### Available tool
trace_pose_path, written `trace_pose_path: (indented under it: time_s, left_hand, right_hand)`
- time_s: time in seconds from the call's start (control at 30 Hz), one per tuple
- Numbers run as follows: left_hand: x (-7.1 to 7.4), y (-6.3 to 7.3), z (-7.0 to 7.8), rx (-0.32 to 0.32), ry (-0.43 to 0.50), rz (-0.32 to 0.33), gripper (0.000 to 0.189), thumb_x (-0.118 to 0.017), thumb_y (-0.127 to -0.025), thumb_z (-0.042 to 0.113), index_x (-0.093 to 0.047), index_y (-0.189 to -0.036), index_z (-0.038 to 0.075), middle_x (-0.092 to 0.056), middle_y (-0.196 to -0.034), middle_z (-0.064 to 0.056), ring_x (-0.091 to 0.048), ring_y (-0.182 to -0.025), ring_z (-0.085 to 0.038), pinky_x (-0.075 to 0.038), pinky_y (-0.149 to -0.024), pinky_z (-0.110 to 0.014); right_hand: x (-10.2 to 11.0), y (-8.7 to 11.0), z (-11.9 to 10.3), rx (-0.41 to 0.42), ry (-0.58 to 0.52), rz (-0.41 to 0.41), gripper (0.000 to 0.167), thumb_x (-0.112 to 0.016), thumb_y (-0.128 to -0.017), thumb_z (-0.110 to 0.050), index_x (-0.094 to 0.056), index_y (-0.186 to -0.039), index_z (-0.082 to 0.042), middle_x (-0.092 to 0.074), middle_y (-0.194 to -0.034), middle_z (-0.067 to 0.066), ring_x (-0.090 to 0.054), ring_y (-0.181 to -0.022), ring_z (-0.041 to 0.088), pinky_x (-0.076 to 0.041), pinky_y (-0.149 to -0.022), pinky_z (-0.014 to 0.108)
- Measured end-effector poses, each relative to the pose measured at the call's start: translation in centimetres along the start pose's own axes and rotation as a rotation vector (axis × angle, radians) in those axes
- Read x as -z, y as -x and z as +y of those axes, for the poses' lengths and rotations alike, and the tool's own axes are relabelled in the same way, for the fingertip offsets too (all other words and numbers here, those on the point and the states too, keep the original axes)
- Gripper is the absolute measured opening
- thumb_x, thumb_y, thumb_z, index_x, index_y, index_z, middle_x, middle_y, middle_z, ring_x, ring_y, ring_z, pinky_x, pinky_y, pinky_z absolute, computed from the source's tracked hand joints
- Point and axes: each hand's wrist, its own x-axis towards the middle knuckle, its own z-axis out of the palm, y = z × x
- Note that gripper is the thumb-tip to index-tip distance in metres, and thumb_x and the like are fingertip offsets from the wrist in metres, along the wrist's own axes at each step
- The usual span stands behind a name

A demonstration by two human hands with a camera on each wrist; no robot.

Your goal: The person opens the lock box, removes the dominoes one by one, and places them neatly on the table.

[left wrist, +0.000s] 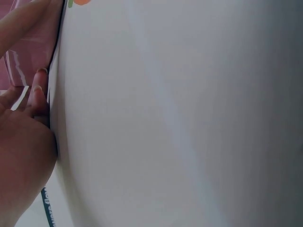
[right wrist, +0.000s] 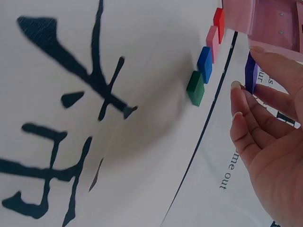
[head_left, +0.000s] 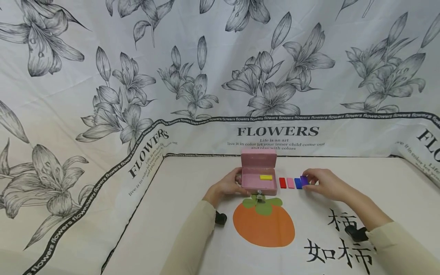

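Observation:
A small pink hinged box (head_left: 258, 159) stands with its lid raised and a metal clasp (head_left: 259, 196) at its front. Inside lies a yellow block (head_left: 266, 177). My left hand (head_left: 227, 183) grips the box by its left side, thumb toward the front. Between the thumb and fingers of my right hand (head_left: 324, 184) is a purple block (right wrist: 250, 72), held above the table. Red (head_left: 282, 183), pink (head_left: 290, 183) and blue (head_left: 297, 183) blocks form a row right of the box. A green block (right wrist: 195, 88) ends that row in the right wrist view; the head view hides it.
The white table cover (head_left: 172, 229) carries a printed orange persimmon (head_left: 264, 227) in front of the box and black characters (head_left: 338, 252) at the right. A flower-printed cloth (head_left: 192, 23) rises behind and at the sides.

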Motion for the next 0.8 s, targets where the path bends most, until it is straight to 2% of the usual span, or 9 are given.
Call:
trace_pose_path:
  time_s: [0.4,0.8]
  left_hand:
    - [0.0,-0.1,-0.3,-0.017,0.001,-0.001,0.102,-0.091,-0.071,0.000,-0.036,-0.156,0.011,-0.058,-0.101,-0.006,-0.051,-0.091,-0.016,-0.043,-0.082,-0.029]
    - [0.0,0.0,-0.1,0.008,-0.019,0.001,0.103,-0.092,-0.072,0.005,-0.035,-0.157,0.012,-0.058,-0.103,-0.003,-0.051,-0.094,-0.016,-0.043,-0.082,-0.029]
  right_hand:
    - [0.4,1.0,2.4,-0.031,0.012,0.001,0.038,-0.081,-0.087,-0.012,-0.065,-0.116,0.007,-0.067,-0.095,0.006,-0.060,-0.085,0.020,-0.053,-0.074,0.038]
    - [0.2,0.9,4.3,-0.090,0.003,-0.015,0.040,-0.080,-0.087,-0.013,-0.064,-0.117,0.009,-0.065,-0.095,0.011,-0.060,-0.087,0.025,-0.052,-0.076,0.043]
